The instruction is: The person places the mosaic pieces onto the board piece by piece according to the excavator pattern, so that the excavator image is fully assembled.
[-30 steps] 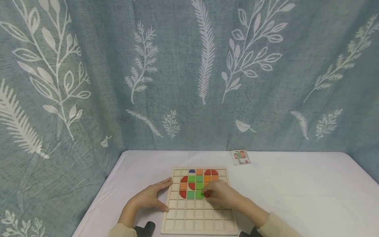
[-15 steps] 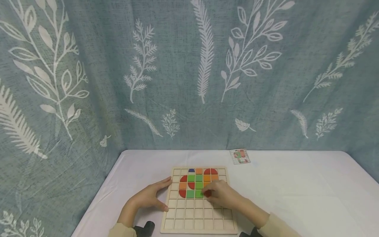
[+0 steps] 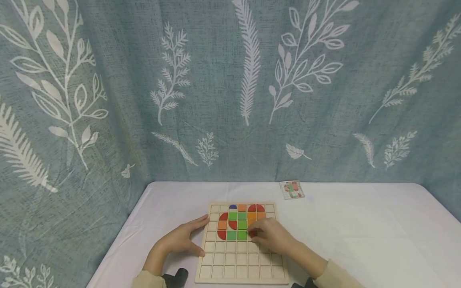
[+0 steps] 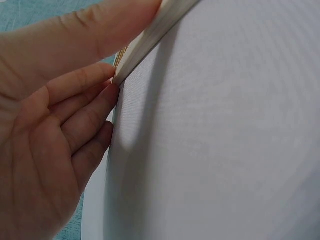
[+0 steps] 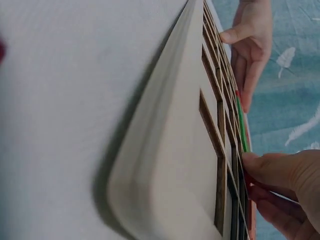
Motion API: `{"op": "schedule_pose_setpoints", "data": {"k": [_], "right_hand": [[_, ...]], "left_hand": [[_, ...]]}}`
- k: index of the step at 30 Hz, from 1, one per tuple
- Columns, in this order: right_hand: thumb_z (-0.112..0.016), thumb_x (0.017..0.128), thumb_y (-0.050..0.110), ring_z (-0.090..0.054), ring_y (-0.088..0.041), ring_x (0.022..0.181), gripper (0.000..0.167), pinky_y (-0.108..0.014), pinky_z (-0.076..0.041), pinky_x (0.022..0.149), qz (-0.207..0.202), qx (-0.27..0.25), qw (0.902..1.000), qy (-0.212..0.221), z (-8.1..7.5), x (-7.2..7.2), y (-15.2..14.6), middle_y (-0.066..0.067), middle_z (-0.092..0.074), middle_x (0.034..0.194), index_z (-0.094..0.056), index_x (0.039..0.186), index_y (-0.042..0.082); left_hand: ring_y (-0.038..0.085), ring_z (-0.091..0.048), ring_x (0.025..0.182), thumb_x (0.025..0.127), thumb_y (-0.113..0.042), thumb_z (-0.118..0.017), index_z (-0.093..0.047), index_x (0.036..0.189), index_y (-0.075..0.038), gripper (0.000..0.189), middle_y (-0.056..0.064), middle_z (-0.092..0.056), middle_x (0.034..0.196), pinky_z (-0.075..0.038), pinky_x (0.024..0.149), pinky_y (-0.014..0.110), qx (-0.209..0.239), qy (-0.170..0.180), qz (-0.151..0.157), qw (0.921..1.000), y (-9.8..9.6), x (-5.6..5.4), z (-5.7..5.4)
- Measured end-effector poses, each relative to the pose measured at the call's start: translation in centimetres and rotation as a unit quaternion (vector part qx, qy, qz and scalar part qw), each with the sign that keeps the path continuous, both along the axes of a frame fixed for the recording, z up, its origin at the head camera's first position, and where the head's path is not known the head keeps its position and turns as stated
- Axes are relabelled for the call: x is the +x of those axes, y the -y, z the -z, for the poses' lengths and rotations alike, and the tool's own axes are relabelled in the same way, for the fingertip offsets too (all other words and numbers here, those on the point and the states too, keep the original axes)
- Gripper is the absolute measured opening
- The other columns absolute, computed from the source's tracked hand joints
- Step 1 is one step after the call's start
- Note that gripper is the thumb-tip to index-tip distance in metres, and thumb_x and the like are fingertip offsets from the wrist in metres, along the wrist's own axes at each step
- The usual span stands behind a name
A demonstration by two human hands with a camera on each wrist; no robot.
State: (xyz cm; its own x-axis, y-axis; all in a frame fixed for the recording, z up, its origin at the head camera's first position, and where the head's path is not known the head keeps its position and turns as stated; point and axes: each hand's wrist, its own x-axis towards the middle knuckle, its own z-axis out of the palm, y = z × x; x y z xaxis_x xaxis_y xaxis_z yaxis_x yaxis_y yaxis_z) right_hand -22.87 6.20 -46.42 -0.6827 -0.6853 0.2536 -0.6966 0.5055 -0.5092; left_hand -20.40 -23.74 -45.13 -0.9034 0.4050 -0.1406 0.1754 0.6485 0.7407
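A wooden grid board (image 3: 241, 272) lies on the white table, with coloured tiles in its upper cells. My right hand (image 3: 273, 237) pinches a red tile (image 3: 253, 233) between thumb and fingers. That tile is at the cell just right of a green tile (image 3: 242, 235) and is partly hidden by the fingers. Whether it lies fully inside its cell I cannot tell. My left hand (image 3: 180, 239) touches the board's left edge with fairly straight fingers and a spread thumb. In the left wrist view, fingertips and thumb of the left hand (image 4: 60, 125) meet the board's side (image 4: 145, 45).
A small pattern card (image 3: 292, 190) lies at the back of the table, right of the board. Other tiles on the board include a blue half-round tile (image 3: 233, 207), orange tiles and rounded red tiles. A blue-green curtain (image 3: 223, 100) with white leaves hangs behind.
The right hand's fingers have shifted very slightly at the red tile, at the same cell. The left hand keeps its place on the board's edge.
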Motion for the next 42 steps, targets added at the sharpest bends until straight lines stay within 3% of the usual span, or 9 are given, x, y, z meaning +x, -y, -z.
{"op": "schedule_pose_setpoints", "data": {"k": [5, 8, 12, 16, 21, 27, 36, 39, 42], "right_hand": [[-0.075, 0.077, 0.021, -0.06, -0.006, 0.083, 0.024, -0.022, -0.051, 0.074, -0.019, 0.022, 0.9995, -0.014, -0.2, 0.1, -0.5, 0.004, -0.07, 0.089, -0.072, 0.096, 0.007], [-0.072, 0.079, 0.018, -0.062, -0.01, 0.09, 0.023, -0.027, -0.052, 0.08, -0.026, -0.005, 0.9996, 0.002, -0.6, 0.3, -1.3, 0.002, -0.07, 0.096, -0.07, 0.099, 0.008], [-0.068, 0.083, 0.012, -0.064, -0.015, 0.094, 0.019, -0.033, -0.054, 0.082, -0.009, -0.059, 0.9979, 0.025, -0.8, 0.4, -3.4, 0.0, -0.07, 0.101, -0.069, 0.101, 0.008], [-0.065, 0.085, 0.011, -0.064, -0.016, 0.095, 0.018, -0.036, -0.053, 0.083, 0.03, -0.068, 0.9962, 0.047, -0.7, 0.9, -6.3, 0.001, -0.069, 0.103, -0.069, 0.102, 0.01], [-0.065, 0.084, 0.008, -0.063, -0.021, 0.093, 0.019, -0.035, -0.054, 0.08, 0.075, -0.056, 0.993, 0.072, -0.7, 2.0, -9.3, -0.003, -0.068, 0.104, -0.068, 0.103, 0.009], [-0.066, 0.079, 0.006, -0.062, -0.021, 0.096, 0.025, -0.033, -0.054, 0.079, 0.122, -0.004, 0.9881, 0.094, -0.7, 3.7, -11.0, 0.003, -0.068, 0.104, -0.068, 0.103, 0.014], [-0.07, 0.07, 0.004, -0.061, -0.024, 0.102, 0.037, -0.042, -0.051, 0.084, 0.15, 0.06, 0.9855, 0.053, -0.8, 5.9, -13.4, 0.001, -0.066, 0.107, -0.066, 0.107, 0.011], [-0.068, 0.071, 0.003, -0.06, -0.019, 0.099, 0.039, -0.036, -0.053, 0.082, 0.141, 0.074, 0.9848, 0.07, -0.8, 6.6, -14.7, 0.002, -0.065, 0.108, -0.065, 0.109, 0.01], [-0.063, 0.07, 0.0, -0.057, -0.008, 0.092, 0.042, -0.024, -0.051, 0.077, 0.145, 0.083, 0.9774, 0.129, -0.6, 7.2, -15.6, 0.006, -0.064, 0.107, -0.066, 0.109, 0.015]], "left_hand": [[0.043, -0.018, 0.136, 0.053, -0.021, -0.085, -0.038, 0.138, 0.001, 0.1, 0.019, -0.025, 0.149, -0.017, 0.108, 0.06, 0.0, 0.001, -0.001, 1.0, -0.1, 0.1, -0.1], [0.044, -0.018, 0.136, 0.054, -0.022, -0.085, -0.038, 0.138, 0.001, 0.1, 0.02, -0.024, 0.149, -0.017, 0.108, 0.06, 0.0, 0.002, 0.001, 1.0, -0.1, 0.1, -0.1], [0.044, -0.019, 0.136, 0.054, -0.022, -0.085, -0.038, 0.138, 0.001, 0.1, 0.019, -0.025, 0.149, -0.017, 0.108, 0.059, -0.004, -0.004, 0.003, 1.0, 0.0, 0.0, -0.1], [0.043, -0.02, 0.136, 0.053, -0.023, -0.085, -0.039, 0.138, 0.001, 0.1, 0.019, -0.026, 0.149, -0.018, 0.108, 0.058, -0.009, -0.01, 0.005, 0.9999, 0.0, -0.2, -0.1], [0.044, -0.019, 0.136, 0.053, -0.024, -0.085, -0.038, 0.138, 0.002, 0.1, 0.019, -0.025, 0.149, -0.018, 0.108, 0.059, -0.007, -0.008, 0.007, 0.9999, 0.1, -0.2, 0.0], [0.044, -0.018, 0.136, 0.053, -0.024, -0.085, -0.038, 0.138, 0.001, 0.101, 0.019, -0.025, 0.149, -0.017, 0.108, 0.06, 0.0, -0.003, 0.007, 1.0, 0.0, -0.2, 0.1], [0.044, -0.018, 0.136, 0.052, -0.023, -0.086, -0.038, 0.138, 0.001, 0.101, 0.019, -0.024, 0.149, -0.016, 0.108, 0.06, -0.002, -0.001, 0.007, 1.0, -0.2, -0.3, 0.0], [0.044, -0.018, 0.136, 0.053, -0.023, -0.086, -0.038, 0.138, 0.002, 0.101, 0.02, -0.024, 0.149, -0.017, 0.108, 0.059, -0.006, -0.002, 0.006, 1.0, -0.2, -0.3, 0.0], [0.044, -0.018, 0.136, 0.053, -0.022, -0.086, -0.038, 0.138, 0.002, 0.101, 0.02, -0.024, 0.149, -0.017, 0.108, 0.059, -0.008, -0.002, 0.005, 1.0, -0.2, -0.2, -0.1]]}}
